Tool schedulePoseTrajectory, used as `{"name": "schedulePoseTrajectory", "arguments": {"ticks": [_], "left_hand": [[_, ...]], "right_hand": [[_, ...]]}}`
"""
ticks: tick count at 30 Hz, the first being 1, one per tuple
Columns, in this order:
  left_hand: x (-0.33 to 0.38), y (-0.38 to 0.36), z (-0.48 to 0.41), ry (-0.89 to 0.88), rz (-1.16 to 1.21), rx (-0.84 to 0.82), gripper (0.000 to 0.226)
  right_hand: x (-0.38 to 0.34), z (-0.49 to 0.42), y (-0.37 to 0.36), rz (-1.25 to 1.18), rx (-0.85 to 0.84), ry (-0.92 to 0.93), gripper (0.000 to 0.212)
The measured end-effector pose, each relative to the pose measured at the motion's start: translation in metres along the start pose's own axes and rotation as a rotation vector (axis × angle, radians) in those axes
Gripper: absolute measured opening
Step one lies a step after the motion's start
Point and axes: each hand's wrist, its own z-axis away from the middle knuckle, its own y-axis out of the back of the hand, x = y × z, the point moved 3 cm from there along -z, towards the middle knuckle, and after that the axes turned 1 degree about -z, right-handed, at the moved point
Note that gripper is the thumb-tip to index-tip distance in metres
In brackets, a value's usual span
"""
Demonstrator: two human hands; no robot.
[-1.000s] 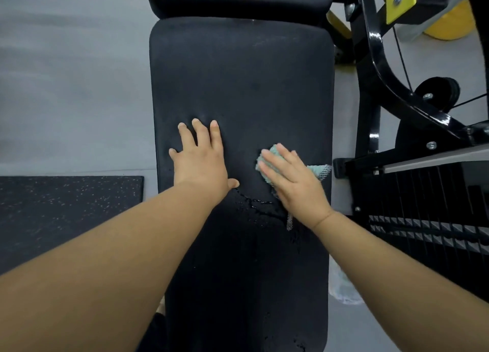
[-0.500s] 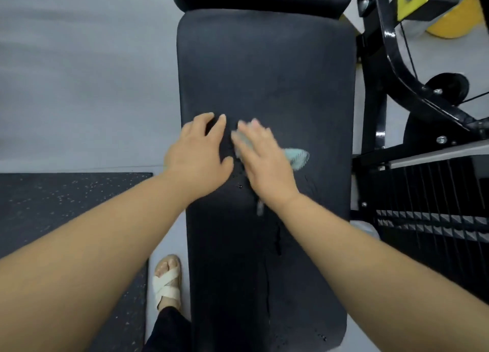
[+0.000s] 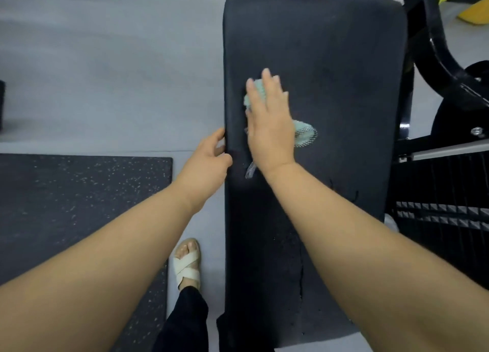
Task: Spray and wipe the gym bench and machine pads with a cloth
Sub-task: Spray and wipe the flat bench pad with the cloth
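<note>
A mint-green cloth (image 3: 304, 133) is being pressed flat onto the black padded bench (image 3: 344, 60) by the right hand (image 3: 270, 121), whose fingers are being held straight and close together, pointing far. The cloth is being kept on the left half of the pad, roughly midway along it. One bunch of it is showing past the fingers at the far left, and a netted corner is sticking out to the right of the palm. The left hand (image 3: 206, 161) is being held against the bench's left edge, just beside the right wrist, with its fingers loosely bent; whether the edge is actually being gripped cannot be told through the blur. A foot in a cream cross-strap sandal (image 3: 186, 265) is being rested on the grey floor (image 3: 105, 73), between the bench and a speckled black mat (image 3: 79, 206). A black machine frame (image 3: 444, 60) is standing to the right.
</note>
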Motion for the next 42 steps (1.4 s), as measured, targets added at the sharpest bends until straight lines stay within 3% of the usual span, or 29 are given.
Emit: {"name": "schedulePoseTrajectory", "arguments": {"ticks": [3, 6, 8, 11, 14, 17, 19, 21, 23, 25, 27, 29, 31, 34, 37, 39, 42], "left_hand": [[-0.003, 0.007, 0.003, 0.075, 0.065, 0.042, 0.05], [-0.007, 0.01, 0.009, 0.141, -0.024, -0.056, 0.049], [-0.008, 0.009, 0.011, 0.16, -0.128, -0.107, 0.057], [-0.011, 0.006, 0.012, 0.181, -0.138, -0.16, 0.077], [-0.01, 0.007, 0.016, 0.171, -0.077, -0.133, 0.072], [-0.007, 0.011, 0.016, 0.141, 0.011, -0.056, 0.057], [-0.006, 0.012, 0.017, 0.128, -0.009, -0.006, 0.054], [-0.005, 0.006, 0.022, 0.112, -0.078, 0.013, 0.051], [-0.007, -0.007, 0.028, 0.067, -0.196, 0.021, 0.051], [-0.013, -0.02, 0.032, -0.006, -0.297, 0.071, 0.053], [-0.019, -0.036, 0.036, -0.057, -0.38, 0.136, 0.056], [-0.022, -0.046, 0.039, -0.097, -0.437, 0.223, 0.057], [-0.023, -0.056, 0.045, -0.152, -0.513, 0.31, 0.057], [-0.022, -0.071, 0.05, -0.27, -0.651, 0.327, 0.051], [-0.028, -0.085, 0.049, -0.316, -0.744, 0.199, 0.048], [-0.035, -0.091, 0.05, -0.307, -0.84, 0.144, 0.05], [-0.047, -0.1, 0.055, -0.293, -1.01, 0.106, 0.061]], "right_hand": [[-0.006, 0.061, 0.001, -0.055, -0.186, 0.369, 0.049], [0.035, 0.102, 0.028, -0.004, -0.323, 0.47, 0.059], [0.056, 0.093, 0.04, 0.029, -0.249, 0.275, 0.063], [0.044, 0.042, 0.033, 0.072, -0.048, -0.164, 0.057], [-0.002, 0.009, 0.007, 0.036, 0.065, -0.285, 0.044], [-0.029, 0.038, -0.01, -0.006, 0.004, 0.049, 0.045], [-0.02, 0.085, -0.003, -0.023, -0.173, 0.316, 0.05], [0.015, 0.13, 0.019, 0.01, -0.351, 0.451, 0.055], [0.06, 0.148, 0.046, 0.056, -0.333, 0.36, 0.059], [0.088, 0.133, 0.058, 0.067, -0.203, 0.086, 0.06], [0.087, 0.106, 0.054, 0.038, -0.032, -0.264, 0.052], [0.057, 0.09, 0.036, -0.018, 0.092, -0.434, 0.045], [0.028, 0.104, 0.014, -0.062, 0.061, -0.244, 0.044], [0.018, 0.171, 0.008, -0.051, -0.169, 0.221, 0.048], [0.07, 0.225, 0.042, 0.006, -0.282, 0.357, 0.05], [0.113, 0.237, 0.069, 0.023, -0.259, 0.188, 0.06], [0.154, 0.203, 0.087, 0.0, -0.082, -0.266, 0.056]]}}
